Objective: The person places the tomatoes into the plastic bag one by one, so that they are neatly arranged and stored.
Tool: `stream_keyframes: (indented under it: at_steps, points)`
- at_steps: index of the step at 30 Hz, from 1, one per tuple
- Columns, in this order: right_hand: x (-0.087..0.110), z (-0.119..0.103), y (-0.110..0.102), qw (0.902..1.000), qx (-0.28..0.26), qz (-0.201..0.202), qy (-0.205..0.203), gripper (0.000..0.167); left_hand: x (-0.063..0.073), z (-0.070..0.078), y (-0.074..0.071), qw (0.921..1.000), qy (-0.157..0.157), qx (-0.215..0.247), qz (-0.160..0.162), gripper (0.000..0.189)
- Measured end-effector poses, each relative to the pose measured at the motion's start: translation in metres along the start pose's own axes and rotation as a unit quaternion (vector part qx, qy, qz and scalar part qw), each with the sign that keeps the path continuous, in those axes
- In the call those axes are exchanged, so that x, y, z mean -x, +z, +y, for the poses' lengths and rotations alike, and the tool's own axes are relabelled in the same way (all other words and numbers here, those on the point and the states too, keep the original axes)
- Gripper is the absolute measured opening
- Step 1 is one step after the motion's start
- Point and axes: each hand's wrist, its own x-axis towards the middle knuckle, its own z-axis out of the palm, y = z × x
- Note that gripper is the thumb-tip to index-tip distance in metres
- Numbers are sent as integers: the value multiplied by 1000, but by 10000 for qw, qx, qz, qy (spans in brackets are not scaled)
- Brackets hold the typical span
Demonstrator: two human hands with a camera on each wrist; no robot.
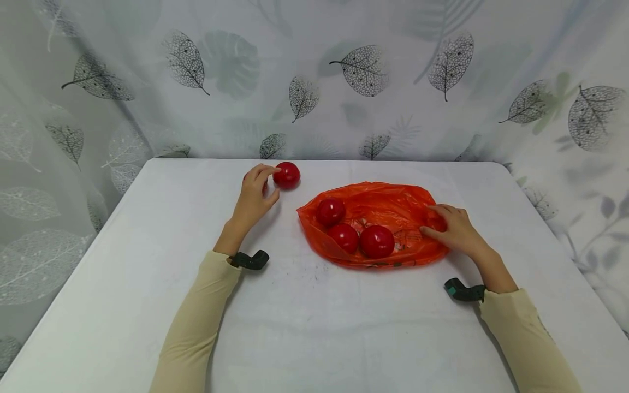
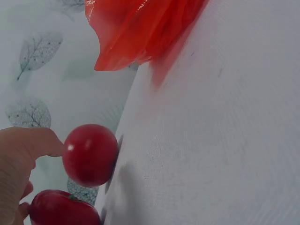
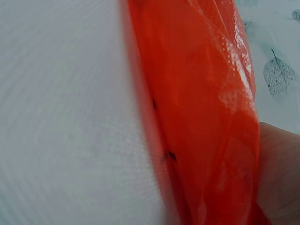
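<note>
In the head view my left hand [image 1: 253, 197] is at the far edge of the table, fingers spread over two red tomatoes. One fingertip touches the rounder tomato [image 2: 90, 155]. The other tomato [image 2: 63, 208], with a bit of green stem, lies mostly hidden under the hand in the head view. An orange-red plastic bag [image 1: 393, 204] lies open right of centre with three tomatoes showing inside: one at the back [image 1: 331, 211] and two in front [image 1: 377, 242]. My right hand [image 1: 457, 229] grips the bag's right side, thumb over the rim.
The bag and loose tomatoes rest on a white-covered table [image 1: 314, 327]. A leaf-patterned curtain [image 1: 314, 71] hangs behind the table's far edge and down its sides. Dark camera mounts [image 1: 251, 261] are strapped at both wrists.
</note>
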Motion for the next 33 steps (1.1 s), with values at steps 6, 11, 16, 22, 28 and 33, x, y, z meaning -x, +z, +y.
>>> stream_keyframes:
  at_steps: [6,11,16,22,28,33]
  points:
    - [0,0,0,10000,-3,-11,3,68,1,-8,-1,9993,-303,-232,26,69]
    - [0,0,-1,10000,10,-28,-7,69,3,-14,-3,9968,-772,-127,157,69]
    - [0,1,0,10000,5,-3,-28,68,7,-16,-7,9880,-1524,39,228,68]
    - [0,2,2,10000,11,3,-10,69,10,-19,-9,9820,-1877,102,190,59]
    - [0,3,2,10000,66,11,-15,69,10,-19,-8,9822,-1853,68,303,53]
    - [0,2,2,10000,33,45,-54,68,9,-20,-8,9803,-1943,87,360,53]
